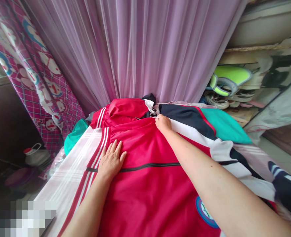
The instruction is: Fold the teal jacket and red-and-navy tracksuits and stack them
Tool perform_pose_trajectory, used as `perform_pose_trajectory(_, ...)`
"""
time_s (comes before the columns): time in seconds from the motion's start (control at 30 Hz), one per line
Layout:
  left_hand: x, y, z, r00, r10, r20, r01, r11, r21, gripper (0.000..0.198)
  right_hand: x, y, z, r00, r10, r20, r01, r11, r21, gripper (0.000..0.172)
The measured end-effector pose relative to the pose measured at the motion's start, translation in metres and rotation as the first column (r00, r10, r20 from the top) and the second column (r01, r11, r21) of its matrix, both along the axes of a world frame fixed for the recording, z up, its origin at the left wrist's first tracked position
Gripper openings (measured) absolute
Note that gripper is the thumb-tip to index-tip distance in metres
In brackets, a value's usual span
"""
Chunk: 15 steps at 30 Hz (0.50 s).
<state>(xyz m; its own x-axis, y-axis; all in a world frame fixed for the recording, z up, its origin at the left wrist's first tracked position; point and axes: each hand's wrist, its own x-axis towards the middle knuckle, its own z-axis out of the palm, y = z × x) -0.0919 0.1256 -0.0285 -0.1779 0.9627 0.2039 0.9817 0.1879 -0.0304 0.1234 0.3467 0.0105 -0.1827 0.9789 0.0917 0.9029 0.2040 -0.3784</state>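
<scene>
Left arm [88, 207] and right arm [209, 171] reach forward from bottom of view, well apart. Left hand [111, 160] lying flat, palm down, fingers spread, wrist low. Right arm on long diagonal from lower right, elbow nearly straight. Right hand [163, 123] higher, farther out, fingers curled under, tips hidden.

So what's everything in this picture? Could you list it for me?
track jacket: one, red with white stripes, lying on the bedsheet
bedsheet: one, white and pink, under the clothes
garment: one, navy and white, right of the jacket
teal cloth: one, teal, behind the garment
sheer curtain: one, lilac, behind the clothes
patterned curtain: one, pink, far left
plastic jug: one, white with red cap, low left
left hand: one, flat on the jacket
right hand: one, at the jacket's upper edge
</scene>
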Motion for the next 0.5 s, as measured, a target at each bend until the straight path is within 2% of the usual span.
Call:
perform_pose_trajectory(0.1, 0.000, 0.001, -0.002, 1.000, 0.013, 0.013, -0.013, 1.000, -0.017, 0.057, -0.003, -0.001, -0.016, 0.999, -0.010, -0.042, 0.012, 0.998, 0.054, 0.036)
perform_pose_trajectory(0.2, -0.001, 0.002, -0.005, 0.999, 0.017, 0.033, -0.017, 1.000, -0.011, 0.057, -0.004, -0.012, -0.021, 0.992, 0.104, -0.065, -0.101, 0.994, 0.038, 0.048)
perform_pose_trajectory(0.3, -0.002, 0.003, -0.007, 0.999, 0.010, 0.045, -0.010, 1.000, -0.007, 0.059, 0.005, -0.046, -0.018, 0.961, 0.274, -0.036, -0.268, 0.957, 0.115, 0.065)
perform_pose_trajectory(0.4, -0.003, 0.004, -0.007, 0.999, 0.012, 0.051, -0.011, 1.000, -0.015, 0.061, 0.038, -0.098, -0.021, 0.895, 0.439, 0.080, -0.444, 0.863, 0.240, 0.060)
perform_pose_trajectory(0.47, -0.003, 0.004, -0.006, 0.999, 0.016, 0.050, -0.015, 1.000, -0.020, 0.062, 0.075, -0.128, -0.031, 0.881, 0.433, 0.188, -0.469, 0.849, 0.244, 0.056)
perform_pose_trajectory(0.5, -0.003, 0.004, -0.006, 0.999, 0.016, 0.051, -0.015, 1.000, -0.021, 0.062, 0.096, -0.139, -0.037, 0.883, 0.404, 0.238, -0.454, 0.862, 0.224, 0.055)
